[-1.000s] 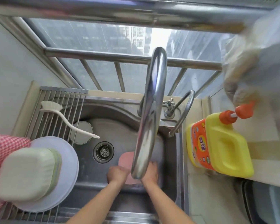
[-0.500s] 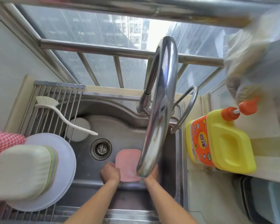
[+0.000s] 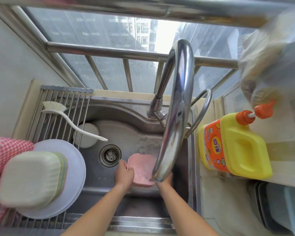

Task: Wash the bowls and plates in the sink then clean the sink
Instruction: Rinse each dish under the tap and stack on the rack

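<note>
Left: stacked bowls [image 3: 31, 179] inverted on white plates [image 3: 75, 171] on the drying rack [image 3: 58, 106], with a brush [image 3: 70, 123] beyond. Centre: the sink [image 3: 126, 130]; the left hand [image 3: 123, 174] grips the pink plate's [image 3: 141, 169] left edge. The right hand [image 3: 165, 180], at its near-right corner, is largely hidden by the faucet [image 3: 175, 116]; its grip cannot be told. Right: detergent bottle [image 3: 235, 145].

A steel sink [image 3: 140, 116] carries a roll-up rack [image 3: 58, 103] along its left edge, bearing a white brush [image 3: 70, 121] and stacked plates [image 3: 75, 176]; a yellow detergent jug [image 3: 242, 147] stands on the right surface [image 3: 220, 201].
</note>
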Motion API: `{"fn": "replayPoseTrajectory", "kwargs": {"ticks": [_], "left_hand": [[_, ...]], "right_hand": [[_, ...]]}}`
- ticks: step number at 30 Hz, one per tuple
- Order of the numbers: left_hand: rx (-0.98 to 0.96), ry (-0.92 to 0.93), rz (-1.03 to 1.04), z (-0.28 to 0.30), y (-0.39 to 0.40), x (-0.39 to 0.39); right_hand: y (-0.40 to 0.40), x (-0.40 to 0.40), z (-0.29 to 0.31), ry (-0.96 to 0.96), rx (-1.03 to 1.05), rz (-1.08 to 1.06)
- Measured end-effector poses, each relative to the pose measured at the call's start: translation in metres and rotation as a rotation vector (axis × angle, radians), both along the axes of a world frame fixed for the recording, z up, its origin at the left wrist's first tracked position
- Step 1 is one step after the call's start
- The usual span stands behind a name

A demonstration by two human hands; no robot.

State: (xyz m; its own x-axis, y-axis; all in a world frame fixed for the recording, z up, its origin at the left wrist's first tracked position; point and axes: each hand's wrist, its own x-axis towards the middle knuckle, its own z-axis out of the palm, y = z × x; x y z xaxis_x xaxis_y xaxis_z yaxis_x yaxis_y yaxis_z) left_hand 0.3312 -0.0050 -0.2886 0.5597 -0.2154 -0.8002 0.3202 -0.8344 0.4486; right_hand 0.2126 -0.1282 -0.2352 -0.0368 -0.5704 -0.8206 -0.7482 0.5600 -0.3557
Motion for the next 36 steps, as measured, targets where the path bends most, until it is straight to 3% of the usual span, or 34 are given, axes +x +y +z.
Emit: {"fn": "replayPoseTrajectory", "kwargs": {"ticks": [2, 4, 7, 10, 14, 16, 18, 20, 22, 24, 30, 33, 36], "left_hand": [[-0.043, 0.002, 0.018, -0.042, 0.017, 0.001], [-0.067, 0.045, 0.006, -0.014, 0.004, 0.005], [-0.124, 0.145, -0.003, 0.081, -0.027, 0.007], [-0.159, 0.274, -0.084, 0.135, -0.043, 0.007], [-0.232, -0.034, -0.135, 0.147, -0.04, 0.017], [-0.28, -0.102, -0.067, 0.147, -0.033, 0.022], [-0.354, -0.043, 0.006, 0.146, -0.026, 0.021], [-0.412, 0.054, -0.003, 0.157, -0.022, 0.014], [-0.418, 0.146, -0.015, 0.166, -0.02, 0.005], [-0.425, 0.201, 0.003, 0.174, -0.02, -0.001], [-0.443, 0.154, 0.099, 0.171, -0.01, 0.013], [-0.475, 0.174, 0.02, 0.171, -0.008, 0.011], [-0.476, 0.257, -0.063, 0.173, -0.013, 0.002]], "right_hand": [[0.0, 0.008, 0.041, 0.101, -0.186, 0.137], [0.004, 0.012, 0.064, 0.023, -0.295, 0.266], [0.004, 0.025, 0.087, -0.096, -0.173, 0.41], [0.01, 0.035, 0.093, -0.228, 0.01, 0.535], [0.016, 0.041, 0.095, -0.355, 0.009, 0.67], [0.015, 0.039, 0.108, -0.278, 0.076, 0.755], [0.011, 0.035, 0.113, -0.176, 0.041, 0.814], [0.008, 0.034, 0.117, -0.136, -0.063, 0.711], [0.008, 0.041, 0.129, -0.16, -0.196, 0.673], [0.014, 0.047, 0.139, -0.297, -0.24, 0.78], [0.017, 0.032, 0.142, -0.281, -0.021, 0.899], [0.006, 0.03, 0.135, -0.133, -0.128, 0.794], [0.009, 0.036, 0.127, -0.073, -0.269, 0.989]]}}
